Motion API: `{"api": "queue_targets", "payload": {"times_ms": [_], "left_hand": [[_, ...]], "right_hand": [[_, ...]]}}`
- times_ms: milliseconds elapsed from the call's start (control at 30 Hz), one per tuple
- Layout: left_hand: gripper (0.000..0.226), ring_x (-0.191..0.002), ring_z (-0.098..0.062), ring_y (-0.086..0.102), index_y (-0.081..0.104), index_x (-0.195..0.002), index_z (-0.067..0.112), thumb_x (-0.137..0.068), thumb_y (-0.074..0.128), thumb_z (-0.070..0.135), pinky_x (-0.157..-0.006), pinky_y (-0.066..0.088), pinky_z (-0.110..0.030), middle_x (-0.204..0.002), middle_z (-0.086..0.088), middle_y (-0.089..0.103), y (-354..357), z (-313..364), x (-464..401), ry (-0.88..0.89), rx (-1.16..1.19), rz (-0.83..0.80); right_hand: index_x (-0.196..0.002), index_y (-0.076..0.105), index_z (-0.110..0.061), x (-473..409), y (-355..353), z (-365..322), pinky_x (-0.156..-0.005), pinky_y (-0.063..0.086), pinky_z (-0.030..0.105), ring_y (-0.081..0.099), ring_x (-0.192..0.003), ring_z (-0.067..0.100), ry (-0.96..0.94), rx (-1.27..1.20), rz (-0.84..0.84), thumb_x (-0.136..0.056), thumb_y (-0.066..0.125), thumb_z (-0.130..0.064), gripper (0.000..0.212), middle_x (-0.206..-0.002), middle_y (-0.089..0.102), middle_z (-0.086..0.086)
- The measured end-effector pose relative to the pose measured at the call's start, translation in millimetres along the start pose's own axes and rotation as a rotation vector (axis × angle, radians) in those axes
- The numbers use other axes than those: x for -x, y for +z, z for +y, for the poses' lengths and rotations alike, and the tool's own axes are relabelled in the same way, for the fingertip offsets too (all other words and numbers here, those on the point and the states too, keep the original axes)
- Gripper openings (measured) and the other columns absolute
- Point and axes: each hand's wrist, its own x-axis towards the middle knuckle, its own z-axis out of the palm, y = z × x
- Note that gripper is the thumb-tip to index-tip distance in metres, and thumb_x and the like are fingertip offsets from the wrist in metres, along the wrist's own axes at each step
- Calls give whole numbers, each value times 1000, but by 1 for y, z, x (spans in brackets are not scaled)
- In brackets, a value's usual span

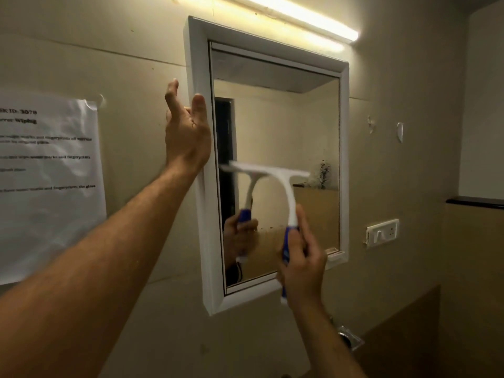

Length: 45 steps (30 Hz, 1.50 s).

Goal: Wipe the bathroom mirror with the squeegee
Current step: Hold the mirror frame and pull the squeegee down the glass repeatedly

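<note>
1. One squeegee (275,184): white T-shaped head and neck, blue grip. The right hand (301,264) has its fingers curled round the blue grip, thumb up along the white neck. Head sits above the hand, blade edge lying across the lower half of the glass, blurred; contact with the glass cannot be told for certain.
2. One mirror (275,126), white frame (199,64), hung on a beige wall (409,105). The squeegee and gripping hand show again as a reflection at lower left of the glass. Speckled marks on the glass near the right edge and in a faint band at about grip height.
3. The left hand (186,135) is raised at the mirror's left frame edge, fingers straight and spread, holding nothing; the thumb overlaps the frame, whether it presses it cannot be told.
4. One printed sheet (49,184) taped to the wall, well left of the mirror. Legible: "ID: 3076", "Wiping", and further down "fingerprints". Remaining lines too blurred to read.
5. One lit tube light (313,17) above the mirror.
6. One white switch plate (383,232) on the wall, right of the mirror's lower corner.
7. Two small clear hooks (399,131) on the wall, right of the mirror.
</note>
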Motion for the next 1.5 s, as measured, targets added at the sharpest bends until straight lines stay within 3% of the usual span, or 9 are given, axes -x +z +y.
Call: {"api": "queue_targets", "payload": {"times_ms": [233,433,600,733,833,1067,1200,1367,1500], "left_hand": [[45,-125,-24,49,21,-148,27,-105,22,39,-86,38,-27,-148,-9,39,6,11,-13,-46,13,-6],[47,-100,-3,45,22,-149,26,-105,24,39,-63,29,-8,-141,-7,46,12,2,-11,4,-35,30],[48,-102,4,47,22,-151,25,-105,25,39,-68,26,-1,-144,-6,43,13,1,-7,18,-53,45],[49,-115,-3,43,21,-151,26,-104,24,40,-82,33,-11,-146,-6,42,13,-2,-7,37,-71,60],[49,-124,-11,45,21,-151,25,-104,25,40,-92,36,-24,-148,-5,40,14,-3,-6,56,-67,75],[49,-105,-12,58,23,-150,29,-104,24,43,-78,47,-18,-135,-6,52,17,-11,-10,71,-57,84],[48,-120,-15,52,23,-150,29,-104,24,42,-90,44,-26,-144,-4,45,19,-9,-9,58,-54,99],[47,-128,-21,49,22,-150,29,-104,25,41,-98,40,-29,-149,-1,41,19,-7,-7,70,-68,112],[48,-115,-22,57,21,-150,31,-103,23,44,-93,48,-34,-144,-4,46,18,-8,-7,55,-80,109]], "right_hand": [[-137,47,-45,-87,46,-63,-45,41,19,48,-56,10,-79,96,-13,-102,44,-31,38,-104,66,13],[-128,50,-52,-46,10,-19,-50,43,24,49,-61,16,-79,108,-56,-101,46,-20,42,-75,60,4],[-135,51,-42,-73,21,-51,-43,41,19,46,-53,12,-64,70,-58,-101,47,-23,40,-76,62,4],[-138,48,-40,-124,54,-88,-46,42,19,48,-54,8,-181,92,-70,-101,46,-28,38,-106,67,11],[-139,47,-38,-134,63,-94,-43,40,14,50,-45,1,-200,88,-100,-102,45,-26,39,-104,62,5],[-122,46,-63,-92,33,-37,-57,46,13,56,-63,-3,-205,95,-133,-102,45,-25,43,-112,56,-3],[-123,48,-61,-112,36,-52,-54,46,14,52,-65,0,-247,95,-93,-101,46,-25,42,-126,61,17],[-135,46,-43,-147,53,-81,-46,42,11,54,-48,0,-285,102,-84,-102,44,-25,38,-107,62,5],[-128,45,-52,-129,42,-66,-47,43,11,55,-48,-1,-249,94,-114,-102,44,-24,38,-108,55,-1]]}}
